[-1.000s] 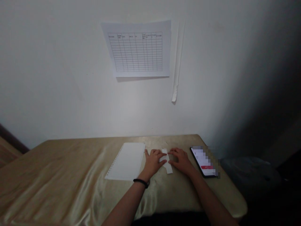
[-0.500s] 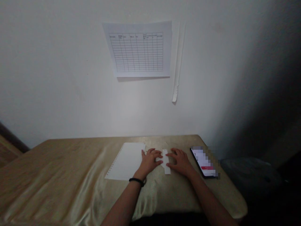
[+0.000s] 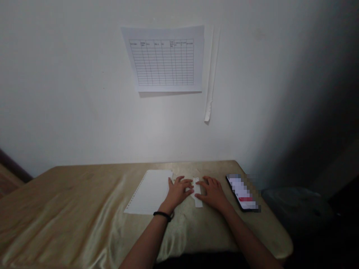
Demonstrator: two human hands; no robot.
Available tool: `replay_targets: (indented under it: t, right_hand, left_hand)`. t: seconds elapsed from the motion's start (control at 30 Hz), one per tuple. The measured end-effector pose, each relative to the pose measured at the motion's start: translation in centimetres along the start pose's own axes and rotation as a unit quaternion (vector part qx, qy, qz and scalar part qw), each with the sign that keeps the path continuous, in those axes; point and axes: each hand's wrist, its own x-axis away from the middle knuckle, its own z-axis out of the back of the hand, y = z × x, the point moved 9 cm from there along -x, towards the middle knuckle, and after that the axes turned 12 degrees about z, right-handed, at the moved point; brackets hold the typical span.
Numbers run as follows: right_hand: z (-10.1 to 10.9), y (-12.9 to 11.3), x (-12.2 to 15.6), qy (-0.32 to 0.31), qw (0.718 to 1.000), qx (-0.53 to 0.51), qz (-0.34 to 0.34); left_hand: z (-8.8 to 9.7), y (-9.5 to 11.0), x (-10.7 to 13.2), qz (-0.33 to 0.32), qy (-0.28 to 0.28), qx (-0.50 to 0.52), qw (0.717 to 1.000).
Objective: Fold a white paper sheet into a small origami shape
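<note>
A small white paper strip lies lengthwise on the cloth between my two hands. My left hand is open on its left, fingers apart, with the index finger and thumb tips at the strip's left edge. From the other side, my right hand rests with spread fingers; its index finger and thumb reach onto the strip. A lined sheet of paper with a row of punched holes down its left edge lies beside my left hand, which partly overlaps its right side.
A smartphone with a lit, blurred screen lies to the right. Shiny gold-beige cloth covers the table, wrinkled at left. On the wall hang a printed table sheet and a narrow white strip. A dark object stands right of the table.
My right hand's index finger and thumb have slid slightly left, farther onto the paper strip. Less white shows between the left fingers. The left hand stays almost in place.
</note>
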Motion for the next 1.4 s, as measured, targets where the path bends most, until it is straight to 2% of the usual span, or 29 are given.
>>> replay_targets:
  t: [0.2,0.3,0.47,0.67,1.1,1.4]
  right_hand:
    - [-0.1,-0.1,0.1,0.030,0.999,-0.003,0.014]
    - [-0.1,0.1,0.1,0.039,0.999,-0.012,0.016]
    - [0.8,1.5,0.1,0.084,0.993,-0.080,0.022]
    - [1.8,2.5,0.1,0.126,0.979,-0.149,0.062]
    - [1.6,1.5,0.4,0.073,0.988,-0.126,0.053]
    - [1.3,1.5,0.5,0.066,0.987,-0.130,0.063]
  left_hand:
    - [0.1,1.2,0.3,-0.020,0.022,-0.002,1.000]
    - [0.1,1.3,0.4,-0.018,0.014,0.005,1.000]
    - [-0.2,1.3,0.3,-0.026,-0.013,0.005,1.000]
    - [0.0,1.8,0.5,-0.033,0.002,0.010,0.999]
    - [-0.3,1.9,0.6,-0.028,-0.002,0.003,1.000]
    - [-0.2,2.1,0.8,-0.036,0.003,-0.001,0.999]
